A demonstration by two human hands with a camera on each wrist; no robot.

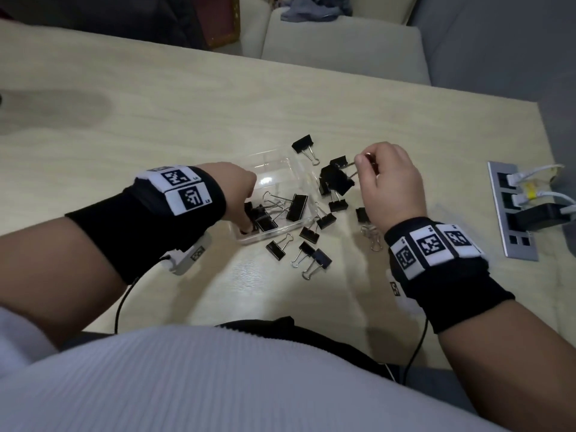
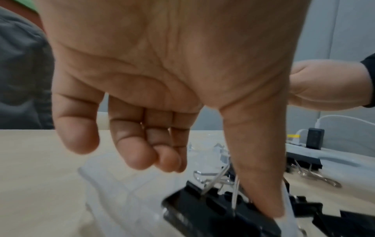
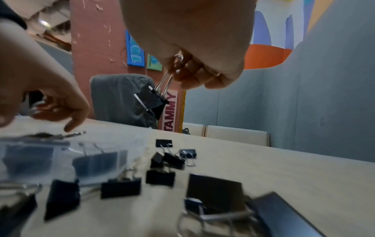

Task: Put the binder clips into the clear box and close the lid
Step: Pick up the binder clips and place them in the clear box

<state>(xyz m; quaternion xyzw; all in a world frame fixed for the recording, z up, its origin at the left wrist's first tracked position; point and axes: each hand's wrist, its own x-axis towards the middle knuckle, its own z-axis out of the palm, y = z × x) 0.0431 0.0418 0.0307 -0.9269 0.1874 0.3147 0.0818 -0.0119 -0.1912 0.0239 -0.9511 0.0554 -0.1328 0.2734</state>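
The clear box (image 1: 282,233) lies open on the table with a few black binder clips (image 1: 296,207) inside. My left hand (image 1: 246,213) reaches into its near left corner. There the straight thumb (image 2: 261,184) presses on a black clip (image 2: 202,211), while the other fingers hang loosely curled and hold nothing. Right of the box, my right hand (image 1: 363,159) pinches the wire handles of a large black clip (image 1: 338,179). That clip (image 3: 152,101) hangs in the air under the hand (image 3: 178,70). Several loose clips (image 1: 311,254) lie in front of and right of the box.
A metal socket panel (image 1: 511,241) with white cables and a black adapter (image 1: 542,216) sits in the table at the right edge. Pale chairs (image 1: 343,42) stand beyond the far edge. Thin black wires (image 1: 120,307) trail from both wrists to the near edge.
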